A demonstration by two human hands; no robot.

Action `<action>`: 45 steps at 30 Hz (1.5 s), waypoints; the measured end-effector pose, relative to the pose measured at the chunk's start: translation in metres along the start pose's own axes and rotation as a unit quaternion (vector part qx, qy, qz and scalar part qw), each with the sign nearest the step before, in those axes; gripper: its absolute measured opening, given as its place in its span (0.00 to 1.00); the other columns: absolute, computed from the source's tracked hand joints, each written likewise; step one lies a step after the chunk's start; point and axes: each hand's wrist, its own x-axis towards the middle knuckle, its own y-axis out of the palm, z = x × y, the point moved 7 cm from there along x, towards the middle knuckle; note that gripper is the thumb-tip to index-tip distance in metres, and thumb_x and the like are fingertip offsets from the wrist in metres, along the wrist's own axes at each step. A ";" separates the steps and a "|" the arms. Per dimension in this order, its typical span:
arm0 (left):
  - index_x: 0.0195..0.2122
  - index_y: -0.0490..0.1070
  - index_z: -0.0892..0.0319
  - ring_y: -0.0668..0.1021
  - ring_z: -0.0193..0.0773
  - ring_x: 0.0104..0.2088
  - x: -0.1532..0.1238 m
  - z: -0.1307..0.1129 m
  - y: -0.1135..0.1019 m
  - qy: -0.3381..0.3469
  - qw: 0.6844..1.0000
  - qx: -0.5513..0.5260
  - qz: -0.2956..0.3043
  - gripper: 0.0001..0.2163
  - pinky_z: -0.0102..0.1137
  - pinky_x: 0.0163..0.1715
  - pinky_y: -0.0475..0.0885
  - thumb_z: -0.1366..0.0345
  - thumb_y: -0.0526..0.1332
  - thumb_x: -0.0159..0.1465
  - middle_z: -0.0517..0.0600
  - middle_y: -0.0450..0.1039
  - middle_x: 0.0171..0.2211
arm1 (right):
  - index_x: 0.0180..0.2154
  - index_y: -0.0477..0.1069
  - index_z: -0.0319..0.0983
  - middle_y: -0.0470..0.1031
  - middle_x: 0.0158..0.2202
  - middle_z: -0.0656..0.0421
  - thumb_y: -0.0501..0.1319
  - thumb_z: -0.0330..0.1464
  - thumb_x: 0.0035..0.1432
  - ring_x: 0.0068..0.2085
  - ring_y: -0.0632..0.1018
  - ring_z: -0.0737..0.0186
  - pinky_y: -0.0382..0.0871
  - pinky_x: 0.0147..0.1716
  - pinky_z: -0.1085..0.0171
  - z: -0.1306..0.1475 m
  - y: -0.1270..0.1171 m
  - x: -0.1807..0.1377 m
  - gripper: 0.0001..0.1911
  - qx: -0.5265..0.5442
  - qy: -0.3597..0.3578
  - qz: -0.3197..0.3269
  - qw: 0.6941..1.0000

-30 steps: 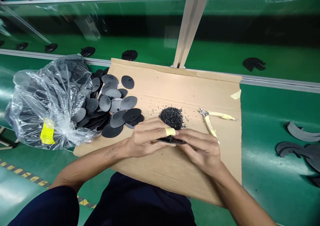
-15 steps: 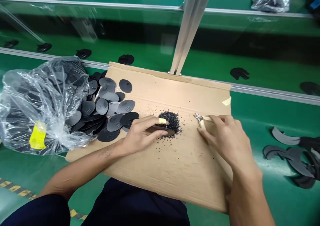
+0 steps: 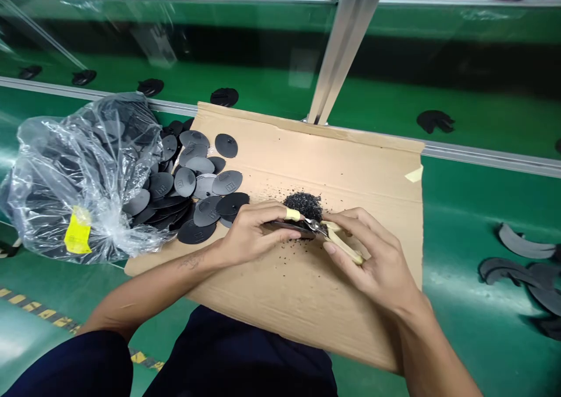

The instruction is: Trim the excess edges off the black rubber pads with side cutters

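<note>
My left hand [image 3: 258,231] pinches a black oval plastic piece [image 3: 302,233] between thumb and fingers; yellowish tape wraps one fingertip. In my right hand [image 3: 372,251] are small side cutters [image 3: 350,252] with cream handles. Their metal jaws meet the piece's upper side near my left fingertips; the exact spot is too small to make out. Just behind lies a heap of tiny black clippings [image 3: 303,205] on a cardboard sheet [image 3: 272,303]. Similar black oval pieces [image 3: 227,183] lie piled at the left of the cardboard.
A clear plastic bag [image 3: 87,175] of black pieces, bearing a yellow label [image 3: 78,230], sits at the left. Curved black parts [image 3: 521,242] lie on the green table to the right. A metal post [image 3: 346,52] rises behind the cardboard, and dark discs [image 3: 224,97] lie beyond the rail.
My right hand has moved left with the side cutters, bringing their jaws to the black oval piece. My left hand still holds that piece. The view has shifted slightly.
</note>
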 end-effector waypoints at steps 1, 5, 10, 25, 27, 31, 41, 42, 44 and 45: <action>0.42 0.80 0.62 0.82 0.35 0.34 0.000 -0.001 0.000 0.003 1.000 -0.003 0.001 0.08 0.28 0.35 0.78 0.64 0.69 0.64 0.53 0.83 0.34 | 0.55 0.73 0.40 0.77 0.43 0.51 0.64 0.34 0.65 0.42 0.79 0.55 0.77 0.39 0.58 0.000 0.001 -0.001 0.17 -0.004 -0.008 -0.001 1.000; 0.42 0.81 0.61 0.83 0.35 0.34 0.000 -0.002 0.000 0.017 1.000 -0.016 -0.004 0.08 0.29 0.35 0.79 0.64 0.70 0.64 0.53 0.83 0.34 | 0.55 0.73 0.41 0.79 0.44 0.50 0.65 0.34 0.64 0.43 0.80 0.53 0.78 0.42 0.55 0.001 0.000 -0.001 0.18 -0.022 -0.037 -0.012 0.999; 0.41 0.81 0.61 0.83 0.36 0.33 -0.003 -0.001 0.002 0.023 0.999 -0.028 -0.005 0.08 0.30 0.34 0.79 0.64 0.70 0.64 0.53 0.83 0.33 | 0.54 0.74 0.41 0.80 0.44 0.51 0.66 0.33 0.65 0.41 0.80 0.54 0.78 0.40 0.55 0.003 0.000 -0.003 0.16 -0.065 -0.060 -0.005 0.996; 0.46 0.78 0.61 0.81 0.35 0.36 -0.002 -0.009 0.004 0.078 0.996 0.035 0.021 0.09 0.31 0.37 0.77 0.65 0.68 0.65 0.53 0.81 0.35 | 0.50 0.74 0.37 0.78 0.38 0.51 0.63 0.38 0.68 0.36 0.75 0.55 0.68 0.34 0.57 -0.002 0.001 -0.001 0.14 -0.226 -0.075 -0.023 0.971; 0.47 0.78 0.61 0.80 0.36 0.38 -0.004 -0.009 0.008 0.101 0.989 0.096 0.047 0.08 0.32 0.38 0.76 0.67 0.65 0.68 0.53 0.81 0.37 | 0.50 0.73 0.37 0.79 0.39 0.51 0.62 0.37 0.68 0.36 0.75 0.56 0.67 0.33 0.58 0.001 0.004 -0.001 0.13 -0.245 -0.090 -0.013 0.965; 0.45 0.77 0.59 0.79 0.37 0.39 -0.005 -0.011 0.005 0.115 0.973 0.197 0.028 0.06 0.34 0.41 0.74 0.66 0.66 0.68 0.52 0.82 0.38 | 0.50 0.73 0.36 0.79 0.40 0.51 0.63 0.36 0.68 0.37 0.76 0.56 0.68 0.34 0.58 0.002 0.004 -0.002 0.13 -0.213 -0.076 -0.014 0.974; 0.44 0.74 0.63 0.83 0.35 0.41 -0.006 -0.015 0.003 0.133 0.988 0.077 0.006 0.05 0.28 0.43 0.80 0.71 0.64 0.68 0.53 0.82 0.39 | 0.48 0.71 0.39 0.80 0.40 0.52 0.66 0.28 0.64 0.38 0.80 0.58 0.73 0.35 0.60 0.013 0.006 -0.003 0.11 -0.014 -0.089 -0.055 0.994; 0.45 0.73 0.63 0.83 0.35 0.42 -0.008 -0.016 0.005 0.145 0.985 0.095 0.015 0.04 0.29 0.44 0.80 0.72 0.62 0.69 0.54 0.82 0.40 | 0.47 0.71 0.39 0.80 0.39 0.52 0.65 0.27 0.64 0.37 0.79 0.58 0.72 0.34 0.60 0.017 0.008 -0.004 0.10 -0.036 -0.117 -0.057 0.991; 0.46 0.72 0.63 0.83 0.37 0.42 -0.011 -0.015 0.011 0.162 0.973 0.159 0.037 0.06 0.31 0.43 0.80 0.73 0.61 0.69 0.54 0.81 0.41 | 0.47 0.72 0.38 0.80 0.37 0.52 0.63 0.24 0.64 0.35 0.79 0.58 0.70 0.32 0.60 0.023 0.012 -0.007 0.10 -0.092 -0.160 -0.063 0.981; 0.48 0.72 0.62 0.82 0.38 0.41 -0.012 -0.014 0.014 0.164 0.965 0.195 0.053 0.07 0.32 0.42 0.80 0.72 0.61 0.70 0.55 0.80 0.41 | 0.47 0.72 0.37 0.81 0.37 0.52 0.62 0.23 0.65 0.35 0.78 0.58 0.69 0.31 0.60 0.025 0.013 -0.009 0.10 -0.109 -0.172 -0.065 0.977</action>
